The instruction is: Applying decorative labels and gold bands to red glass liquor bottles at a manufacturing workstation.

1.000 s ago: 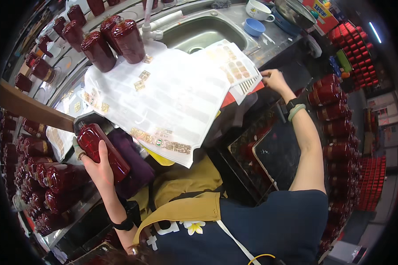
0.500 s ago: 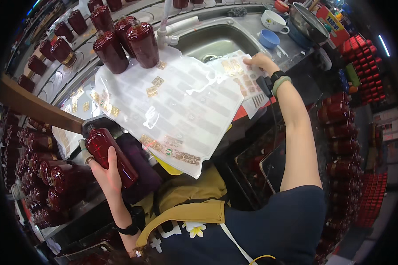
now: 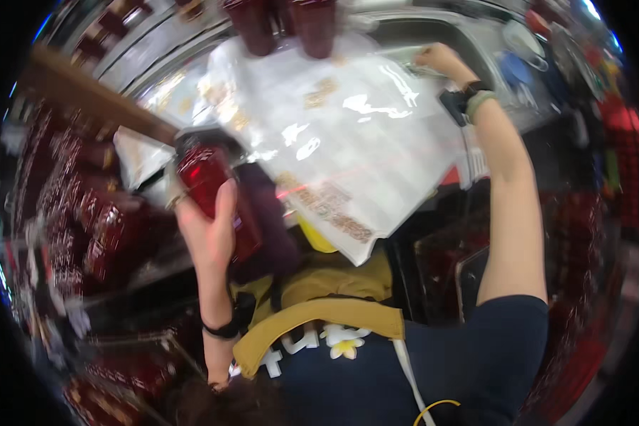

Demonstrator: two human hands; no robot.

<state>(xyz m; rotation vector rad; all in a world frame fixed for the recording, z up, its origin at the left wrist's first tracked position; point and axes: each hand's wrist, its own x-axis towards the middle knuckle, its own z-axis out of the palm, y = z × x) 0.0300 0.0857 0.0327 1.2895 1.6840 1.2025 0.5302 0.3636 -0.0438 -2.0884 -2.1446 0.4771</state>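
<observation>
My left hand point(image 3: 209, 227) is wrapped round a dark red glass bottle point(image 3: 245, 238), which leans with its neck end away from me. The bottle's upper end meets a dark rest at the end of a brown bar point(image 3: 103, 96). A broad white glossy sheet point(image 3: 376, 163) with gold-coloured prints spreads in front of me. At its far right side, by the sink, my right hand point(image 3: 441, 60) is closed with the fingers curled down. Blur hides what the fingertips pinch.
Dark red bottles point(image 3: 314, 28) stand on the sheet's far end. Behind it lies the metal sink point(image 3: 433, 30). A blue bowl point(image 3: 516, 69) and a white cup point(image 3: 524, 39) sit at the far right. More red bottles point(image 3: 117, 231) crowd the left.
The whole view has shifted, and the picture is now blurred. My right hand has moved off the small printed sheet's corner toward the sink. My left hand keeps hold of the bottle.
</observation>
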